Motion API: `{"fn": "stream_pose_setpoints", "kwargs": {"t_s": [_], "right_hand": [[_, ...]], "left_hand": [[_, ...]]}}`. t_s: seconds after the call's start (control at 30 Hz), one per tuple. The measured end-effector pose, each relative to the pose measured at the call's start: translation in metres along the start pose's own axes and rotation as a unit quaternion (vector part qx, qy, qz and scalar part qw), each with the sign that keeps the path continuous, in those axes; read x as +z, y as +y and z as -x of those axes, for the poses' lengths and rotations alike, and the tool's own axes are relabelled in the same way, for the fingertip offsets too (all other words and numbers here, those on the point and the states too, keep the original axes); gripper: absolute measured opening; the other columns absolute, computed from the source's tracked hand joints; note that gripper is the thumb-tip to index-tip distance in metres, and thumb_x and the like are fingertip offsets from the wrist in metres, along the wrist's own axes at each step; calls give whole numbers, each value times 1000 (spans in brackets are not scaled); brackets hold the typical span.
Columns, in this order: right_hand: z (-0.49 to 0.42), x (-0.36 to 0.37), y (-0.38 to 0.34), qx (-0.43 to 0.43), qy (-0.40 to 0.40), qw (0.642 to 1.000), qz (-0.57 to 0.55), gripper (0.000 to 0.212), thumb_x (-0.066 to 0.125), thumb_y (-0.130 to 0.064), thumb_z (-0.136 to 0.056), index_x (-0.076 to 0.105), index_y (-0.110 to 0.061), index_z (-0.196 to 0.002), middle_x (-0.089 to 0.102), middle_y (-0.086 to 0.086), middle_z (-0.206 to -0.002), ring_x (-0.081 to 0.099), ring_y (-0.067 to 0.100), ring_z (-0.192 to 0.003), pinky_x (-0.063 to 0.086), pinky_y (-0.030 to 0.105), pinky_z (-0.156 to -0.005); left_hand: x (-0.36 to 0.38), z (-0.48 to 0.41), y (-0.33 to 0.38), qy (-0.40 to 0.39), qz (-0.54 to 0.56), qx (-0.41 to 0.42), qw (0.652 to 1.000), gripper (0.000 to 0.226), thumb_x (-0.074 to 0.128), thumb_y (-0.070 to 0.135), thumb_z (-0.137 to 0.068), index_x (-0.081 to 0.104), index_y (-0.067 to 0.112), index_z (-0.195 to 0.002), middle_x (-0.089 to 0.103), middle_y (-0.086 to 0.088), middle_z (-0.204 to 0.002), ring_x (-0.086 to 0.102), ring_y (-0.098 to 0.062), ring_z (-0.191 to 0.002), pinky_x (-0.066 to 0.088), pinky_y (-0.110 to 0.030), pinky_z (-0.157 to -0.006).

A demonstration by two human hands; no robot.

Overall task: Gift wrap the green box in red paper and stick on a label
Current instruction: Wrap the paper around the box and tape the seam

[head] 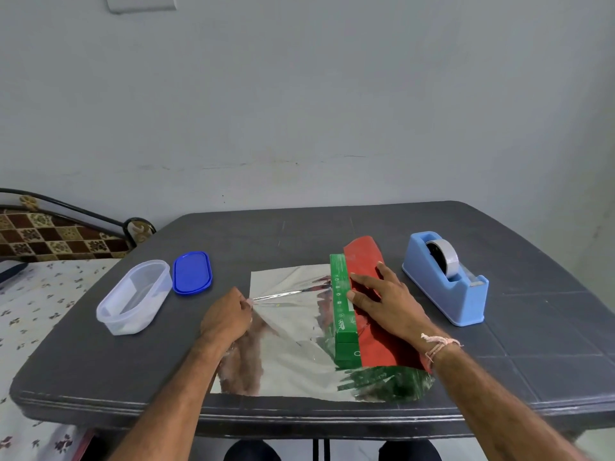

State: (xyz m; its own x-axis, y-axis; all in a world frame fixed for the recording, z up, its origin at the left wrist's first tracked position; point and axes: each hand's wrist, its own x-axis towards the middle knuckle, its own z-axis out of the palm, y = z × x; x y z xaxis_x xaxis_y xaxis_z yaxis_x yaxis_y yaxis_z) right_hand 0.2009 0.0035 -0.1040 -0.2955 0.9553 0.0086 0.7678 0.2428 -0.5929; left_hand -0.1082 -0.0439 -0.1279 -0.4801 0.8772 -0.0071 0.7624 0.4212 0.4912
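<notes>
The green box (342, 311) is lying near the middle of the desk (233, 234), lengthwise away from the person, on top of the red paper (364, 261), whose shiny silver underside is facing up to the left of it. The right flap of the sheet is lying folded over the box's top, red side out. The right hand (389, 301) is resting flat on it with straight fingers, its grip wide and clasping nothing; it is probably pressing the flap down so that it does not spring back and the box does not slide. The left hand (226, 317) is pinching the sheet's left edge between thumb and fingers, its grip narrow on the paper. It is lifting the edge just enough to raise a taut crease running toward the box, seemingly readying this side to be drawn over the red flap. The box's green side wall is showing uncovered, so the wrap is looking only partly done. A blue tape dispenser (446, 287) is standing just right of the box, within easy reach for fixing the seam. A clear tub (133, 297) and its blue lid (192, 272) are sitting well to the left, apart from the sheet and not crossing the fold's path. No label is showing anywhere. A bed (40, 294) with a flowered sheet is lying beyond the desk's left edge.
</notes>
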Motion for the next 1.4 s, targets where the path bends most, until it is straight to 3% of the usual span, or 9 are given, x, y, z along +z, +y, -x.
{"fn": "stream_pose_setpoints", "kwargs": {"t_s": [0.13,0.3,0.43,0.8,0.93,1.07,1.17,1.33,1.4], "right_hand": [[1,1,1,-2,5,1000,-5,60,53,-67,-94,44,-47,-150,6,-1,-172,21,35,-154,30,60,-119],[2,0,0,-4,10,1000,-26,62,56,-64,-94,41,-47,-152,5,1,-172,20,33,-155,27,52,-122],[7,-3,-1,-5,38,992,-118,77,61,-60,-93,23,-49,-158,-10,3,-172,4,24,-159,16,43,-125],[1,-4,0,-23,-16,999,46,76,58,-75,-86,34,-51,-154,4,-4,-172,-4,25,-159,14,64,-123],[6,-4,0,-44,-7,998,-39,76,65,-69,-86,36,-50,-154,11,-3,-172,-4,24,-159,10,55,-127],[16,-6,0,-39,-16,956,-291,80,69,-62,-88,30,-47,-156,34,-10,-163,28,11,-152,27,34,-122],[22,-6,-3,-29,-16,911,-411,83,66,-57,-90,26,-38,-160,36,-11,-159,35,7,-147,31,24,-113],[18,-5,1,-38,11,879,-476,63,62,-60,-95,47,-32,-150,60,-5,-146,57,11,-133,42,41,-117],[18,-6,1,-41,55,883,-465,47,57,-53,-100,58,-27,-140,69,-6,-132,65,11,-124,48,41,-111]], "left_hand": [[-4,6,1,-71,172,-47,981,22,60,32,-102,56,10,-102,69,-8,-93,60,-20,-75,48,-32,-66],[-13,13,-6,-146,428,-10,892,47,73,3,-92,58,21,-133,64,-1,-128,70,-17,-105,53,-20,-77],[-23,10,-2,-158,441,20,883,51,68,-3,-93,63,22,-137,64,-4,-134,72,-13,-103,57,-18,-77],[-58,6,74,-192,395,168,883,66,67,-3,-93,48,23,-150,55,21,-138,58,25,-101,45,-3,-82],[-57,9,106,-212,371,206,880,83,76,9,-79,44,22,-154,52,20,-142,55,12,-122,41,-18,-105],[-45,18,131,-222,397,208,866,85,74,8,-75,45,23,-154,54,15,-146,54,-5,-133,45,-24,-104],[-32,29,144,-238,396,208,862,88,74,8,-74,42,19,-155,55,8,-150,57,-7,-132,45,-29,-111],[-2,41,153,-277,369,214,861,69,63,-9,-89,46,17,-150,71,13,-125,69,2,-104,55,-16,-80],[5,41,155,-284,367,219,858,72,62,-10,-91,40,14,-155,59,16,-137,62,16,-107,51,-9,-81]]}}
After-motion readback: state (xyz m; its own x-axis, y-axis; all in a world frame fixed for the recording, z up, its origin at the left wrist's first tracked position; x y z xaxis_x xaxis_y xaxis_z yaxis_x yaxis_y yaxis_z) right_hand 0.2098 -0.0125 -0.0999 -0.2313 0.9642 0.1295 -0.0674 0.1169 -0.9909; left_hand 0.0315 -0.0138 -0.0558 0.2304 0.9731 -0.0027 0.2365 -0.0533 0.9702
